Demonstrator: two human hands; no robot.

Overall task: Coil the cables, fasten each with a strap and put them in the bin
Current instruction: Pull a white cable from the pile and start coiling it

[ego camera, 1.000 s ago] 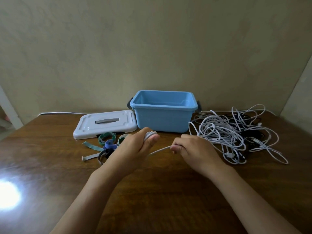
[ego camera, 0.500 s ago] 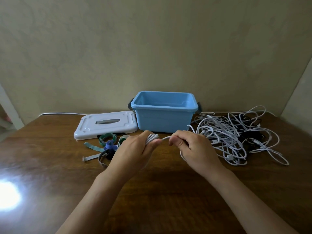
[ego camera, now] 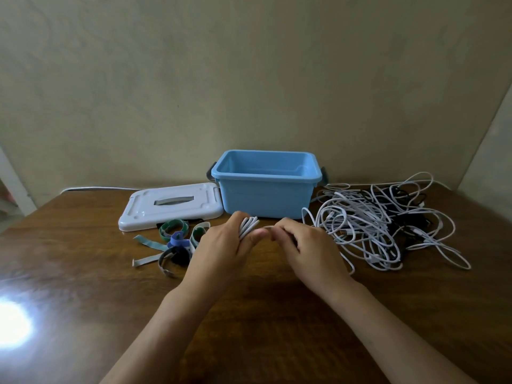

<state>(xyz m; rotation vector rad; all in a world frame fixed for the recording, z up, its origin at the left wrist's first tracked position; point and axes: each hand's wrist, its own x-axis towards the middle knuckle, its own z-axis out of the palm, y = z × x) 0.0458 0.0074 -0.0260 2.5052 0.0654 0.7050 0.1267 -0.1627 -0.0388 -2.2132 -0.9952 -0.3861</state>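
The right hand (ego camera: 310,245) has closed in from a second ago and now meets the left hand (ego camera: 224,245), pinching the white cable by the thumb. The left grips the coiled cable (ego camera: 248,225), loops fanning above its fingers. Behind sits the blue bin (ego camera: 266,198), straps (ego camera: 177,239) left, tangled cables (ego camera: 374,228) right.
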